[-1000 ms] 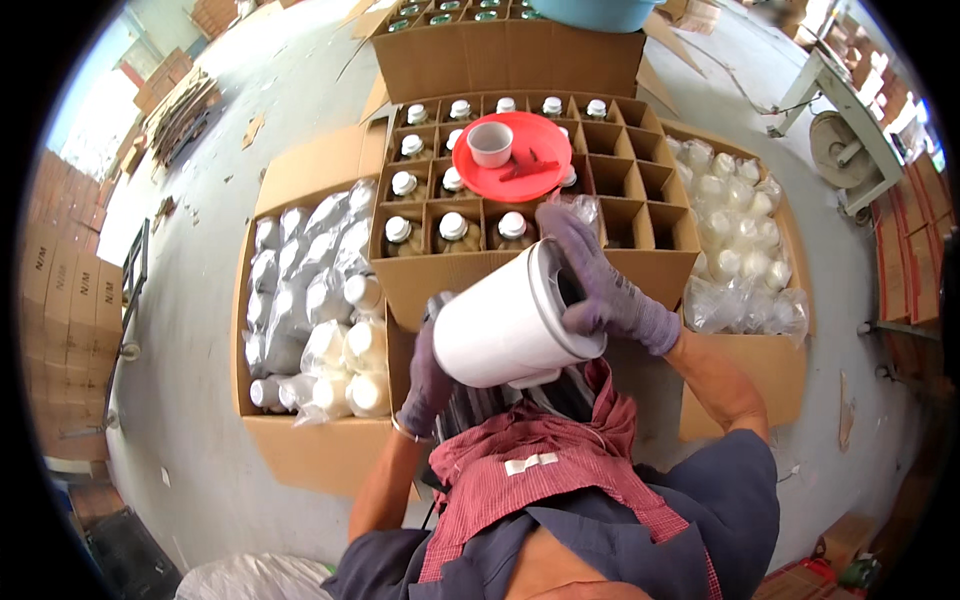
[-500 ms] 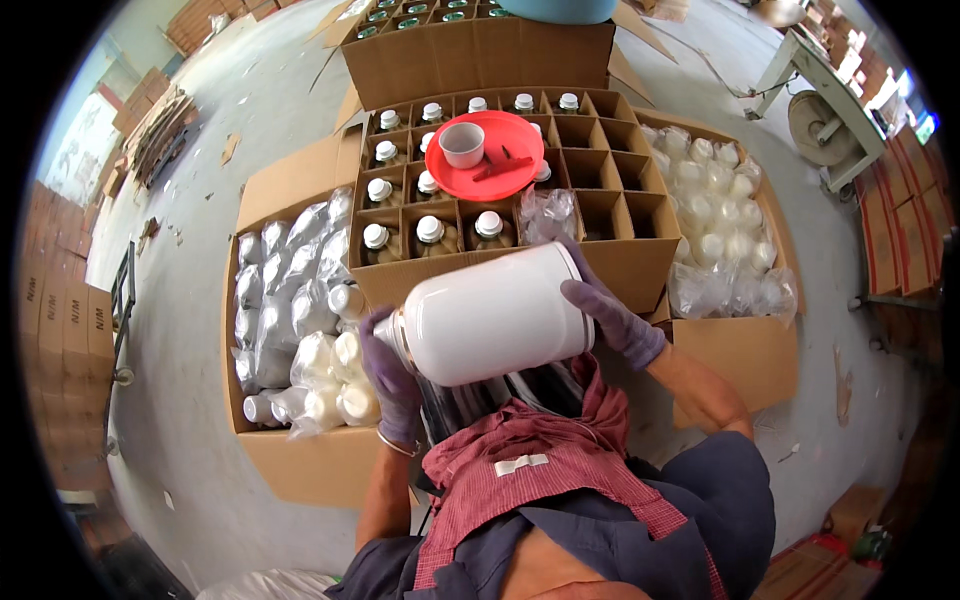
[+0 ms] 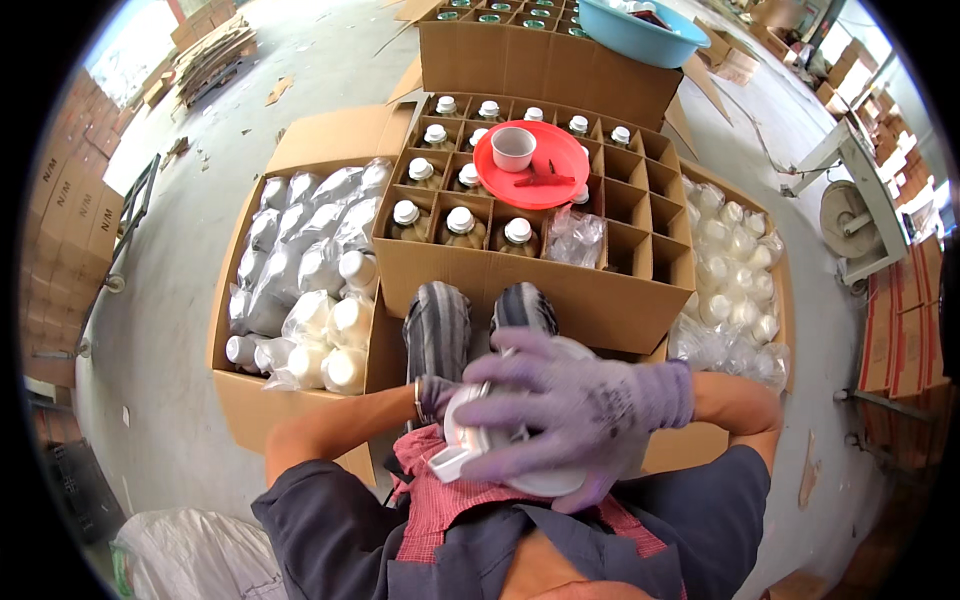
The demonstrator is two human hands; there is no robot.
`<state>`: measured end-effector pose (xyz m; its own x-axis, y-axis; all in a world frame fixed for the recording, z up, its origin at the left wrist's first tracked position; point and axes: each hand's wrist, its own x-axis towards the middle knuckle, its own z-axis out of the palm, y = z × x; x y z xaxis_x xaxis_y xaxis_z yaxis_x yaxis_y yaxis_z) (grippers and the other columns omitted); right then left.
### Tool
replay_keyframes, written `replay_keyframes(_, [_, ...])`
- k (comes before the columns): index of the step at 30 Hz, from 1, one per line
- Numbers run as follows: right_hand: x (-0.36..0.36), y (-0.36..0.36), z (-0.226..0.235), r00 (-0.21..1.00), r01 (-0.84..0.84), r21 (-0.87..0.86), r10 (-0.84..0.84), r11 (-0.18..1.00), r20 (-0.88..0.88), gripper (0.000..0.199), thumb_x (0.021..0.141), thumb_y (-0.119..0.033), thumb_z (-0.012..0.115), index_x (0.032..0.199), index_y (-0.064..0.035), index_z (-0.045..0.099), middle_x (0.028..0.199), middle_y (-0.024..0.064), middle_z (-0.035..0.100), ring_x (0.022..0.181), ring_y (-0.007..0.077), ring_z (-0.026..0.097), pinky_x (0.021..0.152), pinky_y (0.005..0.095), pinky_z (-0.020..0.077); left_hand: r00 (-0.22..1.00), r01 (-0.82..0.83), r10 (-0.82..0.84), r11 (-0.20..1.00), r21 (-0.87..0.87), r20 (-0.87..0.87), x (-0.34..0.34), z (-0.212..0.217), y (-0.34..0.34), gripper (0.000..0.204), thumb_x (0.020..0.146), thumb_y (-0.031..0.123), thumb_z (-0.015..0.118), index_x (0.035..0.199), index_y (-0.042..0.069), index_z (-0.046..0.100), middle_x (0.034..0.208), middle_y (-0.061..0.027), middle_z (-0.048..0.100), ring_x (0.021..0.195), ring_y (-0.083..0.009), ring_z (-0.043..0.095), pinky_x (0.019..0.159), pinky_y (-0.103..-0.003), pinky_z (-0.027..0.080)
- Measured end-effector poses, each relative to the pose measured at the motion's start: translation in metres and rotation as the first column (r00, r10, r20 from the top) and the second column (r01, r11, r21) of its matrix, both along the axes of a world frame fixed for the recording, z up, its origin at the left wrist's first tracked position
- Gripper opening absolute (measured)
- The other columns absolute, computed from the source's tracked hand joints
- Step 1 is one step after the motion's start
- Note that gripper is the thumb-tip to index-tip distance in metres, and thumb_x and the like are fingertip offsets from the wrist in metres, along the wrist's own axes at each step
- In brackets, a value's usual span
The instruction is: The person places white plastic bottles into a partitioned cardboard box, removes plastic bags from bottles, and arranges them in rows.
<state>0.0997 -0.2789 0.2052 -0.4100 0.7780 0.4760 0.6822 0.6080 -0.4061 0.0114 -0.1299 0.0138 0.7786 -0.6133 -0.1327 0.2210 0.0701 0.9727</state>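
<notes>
Grey concrete floor [image 3: 160, 330] beneath open cartons, both gloved hands, left hand [image 3: 437, 393] and right hand [image 3: 570, 410], clasping white jar [image 3: 520, 480].

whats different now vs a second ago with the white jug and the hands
The white jug came down from chest height, in front of the divided carton, into the lap, close to the body. The right hand shifted from the jug's far end to lie spread over its top; the left hand kept its grip at the left side. The red lid with the white cup and the capped bottles stayed put.
</notes>
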Motion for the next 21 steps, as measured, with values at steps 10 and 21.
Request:
replay_keyframes(10, [0.200,0.041,-0.077,0.427,0.893,-0.034,-0.869,0.448,-0.250,0.091,0.069,-0.055,0.072,0.139,-0.0054,0.044,0.138,0.0195,0.044,0.131,0.0328,0.039,0.110,0.0442,0.0313,0.376,-0.919,0.702,0.199,-0.340,-0.606,-0.096,-0.039,0.007,0.045,0.096,0.023,0.055,0.133,0.002,0.040,0.128,-0.0192,0.048,0.114,-0.0346,0.055,0.095,-0.043,0.051])
replay_keyframes(21, [0.338,0.108,-0.185,0.338,0.941,0.003,-0.940,0.339,0.051,0.062,0.083,-0.052,0.062,0.129,-0.0113,0.055,0.130,0.0161,0.055,0.124,0.0324,0.049,0.105,0.0444,0.0361,0.494,-0.751,0.869,0.439,0.492,-0.022,-0.107,-0.014,0.042,0.022,0.093,0.012,0.059,0.109,-0.002,0.060,0.107,-0.0116,0.065,0.102,-0.0152,0.059,0.091,-0.030,0.048])
